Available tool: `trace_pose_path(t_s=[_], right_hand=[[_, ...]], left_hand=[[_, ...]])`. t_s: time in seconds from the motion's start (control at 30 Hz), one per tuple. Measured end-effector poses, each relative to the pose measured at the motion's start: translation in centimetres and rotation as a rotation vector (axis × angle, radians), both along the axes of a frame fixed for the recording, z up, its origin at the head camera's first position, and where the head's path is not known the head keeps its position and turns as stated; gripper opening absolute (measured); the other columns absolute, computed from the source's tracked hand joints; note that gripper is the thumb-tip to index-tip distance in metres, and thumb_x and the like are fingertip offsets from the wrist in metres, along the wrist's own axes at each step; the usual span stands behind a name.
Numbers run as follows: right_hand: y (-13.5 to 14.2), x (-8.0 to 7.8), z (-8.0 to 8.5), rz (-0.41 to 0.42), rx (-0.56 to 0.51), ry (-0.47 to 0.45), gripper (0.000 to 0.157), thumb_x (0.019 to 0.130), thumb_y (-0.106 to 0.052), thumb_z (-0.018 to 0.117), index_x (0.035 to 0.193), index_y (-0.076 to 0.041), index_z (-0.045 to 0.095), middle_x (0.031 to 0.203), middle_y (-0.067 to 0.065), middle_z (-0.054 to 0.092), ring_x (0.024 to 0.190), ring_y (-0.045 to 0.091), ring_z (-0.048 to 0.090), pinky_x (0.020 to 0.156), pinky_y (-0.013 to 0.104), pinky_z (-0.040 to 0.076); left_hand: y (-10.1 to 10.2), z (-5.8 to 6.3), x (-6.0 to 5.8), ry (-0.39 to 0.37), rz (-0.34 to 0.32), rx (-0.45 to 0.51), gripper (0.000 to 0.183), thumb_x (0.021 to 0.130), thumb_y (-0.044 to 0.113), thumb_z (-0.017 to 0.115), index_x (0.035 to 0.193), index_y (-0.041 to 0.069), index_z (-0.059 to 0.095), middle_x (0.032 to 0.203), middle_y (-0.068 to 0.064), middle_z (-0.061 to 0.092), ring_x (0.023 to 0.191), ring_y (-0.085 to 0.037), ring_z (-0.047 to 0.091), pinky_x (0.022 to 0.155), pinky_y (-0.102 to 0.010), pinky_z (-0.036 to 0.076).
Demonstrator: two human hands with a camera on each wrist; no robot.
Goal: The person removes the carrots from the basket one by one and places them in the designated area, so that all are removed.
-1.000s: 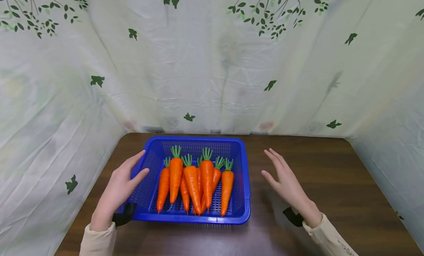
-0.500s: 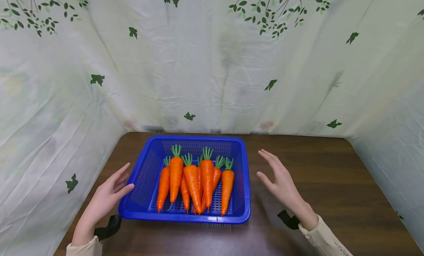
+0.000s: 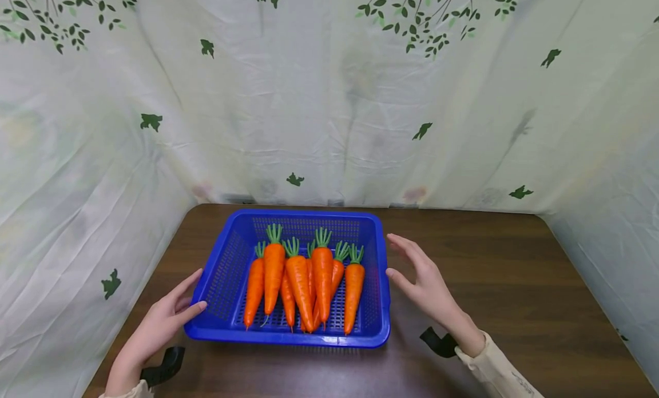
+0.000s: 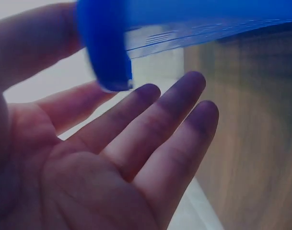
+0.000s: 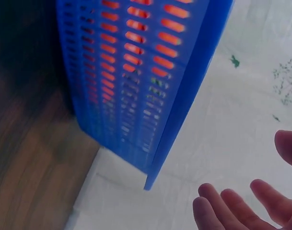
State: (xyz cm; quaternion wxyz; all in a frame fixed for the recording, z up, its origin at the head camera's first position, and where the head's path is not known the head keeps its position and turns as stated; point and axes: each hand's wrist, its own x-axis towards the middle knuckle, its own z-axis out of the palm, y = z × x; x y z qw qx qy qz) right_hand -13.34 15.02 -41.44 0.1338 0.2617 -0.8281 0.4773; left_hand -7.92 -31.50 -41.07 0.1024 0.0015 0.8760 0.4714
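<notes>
A blue plastic basket point(image 3: 337, 341) with slotted walls stands on the table, holding several orange carrots point(image 3: 274, 279) with green tops. At its left side is my left hand point(image 3: 159, 323), thumb right at the rim and the other fingers reaching below it. From the left wrist view, these fingers point(image 4: 160, 129) extend loosely under the basket's rim point(image 4: 107, 43). My right hand point(image 3: 424, 281) is just off the right rim with fingers extended and thumb apart. In the right wrist view its fingertips point(image 5: 210, 206) are apart from the basket's side wall point(image 5: 122, 86), carrots showing orange through the slots.
The brown wooden table point(image 3: 484, 278) reaches back to a pale curtain point(image 3: 329, 100) printed with leaves, which also hangs along both sides. A black band point(image 3: 163, 366) is on the left wrist and another black band point(image 3: 439, 342) on the right.
My left hand has drawn back from over the basket's left side and lowered to its rim. The right hand has moved left, closer to the right rim. Basket and carrots stay put.
</notes>
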Motion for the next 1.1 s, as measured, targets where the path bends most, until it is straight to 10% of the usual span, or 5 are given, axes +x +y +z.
trace_pose_path(t_s=[0.4,0.67,1.1], right_hand=[[-1.3,-0.5,0.6,0.086,-0.044,-0.200,0.058,0.090,-0.009,0.066,0.143,-0.008,0.042,0.141,0.012,0.045,0.121,0.027,0.051,0.096,0.047,0.041],[-1.9,-1.1,1.2,0.161,-0.066,-0.277,0.059,0.092,-0.012,0.065,0.144,-0.009,0.039,0.145,0.013,0.041,0.123,0.030,0.049,0.097,0.049,0.039],[-2.7,-2.8,2.4,0.331,-0.181,-0.520,0.060,0.093,-0.008,0.061,0.147,-0.006,0.034,0.146,0.020,0.035,0.124,0.042,0.044,0.093,0.043,0.044]], left_hand=[[-0.4,-1.4,0.2,0.019,-0.049,0.160,0.071,0.099,0.014,0.053,0.153,0.004,0.009,0.147,-0.037,0.019,0.124,-0.053,0.036,0.078,-0.039,0.052],[-0.6,-2.3,0.5,0.038,-0.058,0.204,0.068,0.100,0.014,0.050,0.154,0.007,0.008,0.144,-0.039,0.023,0.112,-0.005,0.052,0.078,-0.033,0.051],[-0.3,-3.2,0.8,0.139,-0.047,0.222,0.063,0.101,0.011,0.047,0.153,0.006,0.012,0.141,-0.041,0.026,0.108,0.011,0.046,0.081,-0.019,0.046]])
